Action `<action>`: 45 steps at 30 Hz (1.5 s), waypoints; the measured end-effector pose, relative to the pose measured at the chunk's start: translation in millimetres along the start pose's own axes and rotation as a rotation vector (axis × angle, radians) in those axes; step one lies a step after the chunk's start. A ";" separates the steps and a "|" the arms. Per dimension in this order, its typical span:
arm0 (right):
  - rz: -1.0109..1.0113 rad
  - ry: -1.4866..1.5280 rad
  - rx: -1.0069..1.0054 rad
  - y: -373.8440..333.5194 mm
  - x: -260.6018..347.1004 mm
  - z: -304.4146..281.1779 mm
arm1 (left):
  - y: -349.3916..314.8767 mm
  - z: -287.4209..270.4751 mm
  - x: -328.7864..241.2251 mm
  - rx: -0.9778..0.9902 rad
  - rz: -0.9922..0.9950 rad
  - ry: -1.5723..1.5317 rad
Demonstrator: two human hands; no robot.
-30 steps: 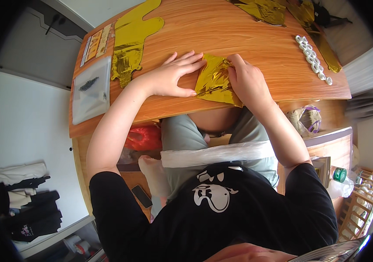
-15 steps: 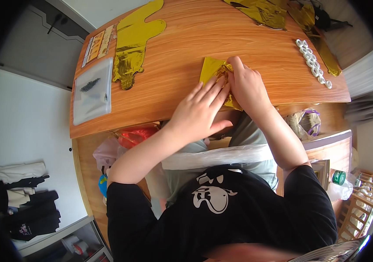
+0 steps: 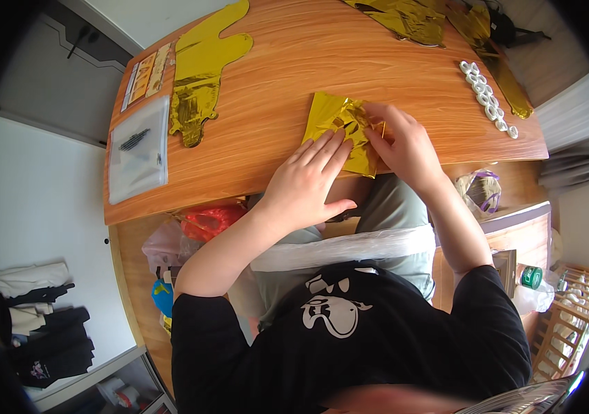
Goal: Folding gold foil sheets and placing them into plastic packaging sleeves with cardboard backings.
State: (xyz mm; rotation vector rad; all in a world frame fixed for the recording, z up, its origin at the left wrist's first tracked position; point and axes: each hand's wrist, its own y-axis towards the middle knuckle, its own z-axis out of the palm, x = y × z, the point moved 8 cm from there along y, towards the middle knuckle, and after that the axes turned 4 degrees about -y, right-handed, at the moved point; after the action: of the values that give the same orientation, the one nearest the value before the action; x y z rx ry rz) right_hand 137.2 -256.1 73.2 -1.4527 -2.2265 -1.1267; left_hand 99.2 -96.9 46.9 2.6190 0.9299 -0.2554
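Observation:
A folded, creased gold foil balloon (image 3: 323, 110) lies near the front edge of the wooden table. My left hand (image 3: 306, 172) is laid flat over its lower left part, fingers stretched and thumb out to the side. At the balloon's right side is my right hand (image 3: 405, 143), its thumb and forefinger apart with a gap between them. A bit of foil shows by these fingertips; whether they touch it is hard to see. The other fingers of the right hand are partly hidden.
Another flat gold foil balloon (image 3: 204, 62) lies to the left, beside a clear plastic sleeve (image 3: 139, 152) and a printed card (image 3: 146, 79). More gold foil (image 3: 405, 21) is at the far right, near several white ribbon rolls (image 3: 485, 96). The table's front edge (image 3: 239, 190) runs above my lap.
My right hand has loosened its pinch and drawn away to the right, showing more of the foil. The left hand still lies flat on it. The whole view has shifted slightly.

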 end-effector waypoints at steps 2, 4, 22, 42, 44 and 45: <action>-0.142 -0.119 -0.023 -5.0 8.4 -1.3 | 0.5 -1.0 0.5 0.009 0.007 -0.007; -0.284 -0.269 -0.031 -11.0 22.1 0.5 | 1.3 -1.9 0.9 0.019 0.014 -0.015; -0.152 -0.601 0.203 -41.4 37.4 34.5 | 31.7 -17.3 26.2 0.118 0.055 -0.101; -0.262 -0.153 0.389 65.9 -37.3 -14.4 | 40.1 7.6 35.0 0.285 0.199 -0.015; -0.283 -0.073 0.544 76.0 -41.0 -1.0 | 39.9 9.6 35.1 0.276 0.202 -0.022; -0.281 -0.083 0.638 79.3 -42.2 7.4 | 39.7 10.0 35.5 0.269 0.202 -0.022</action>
State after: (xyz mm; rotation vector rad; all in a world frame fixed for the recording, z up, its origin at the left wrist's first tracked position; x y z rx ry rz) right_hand 226.7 -262.8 80.7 -0.9543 -2.5651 -0.3413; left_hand 151.3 -109.0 38.2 2.9235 0.6549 -0.3793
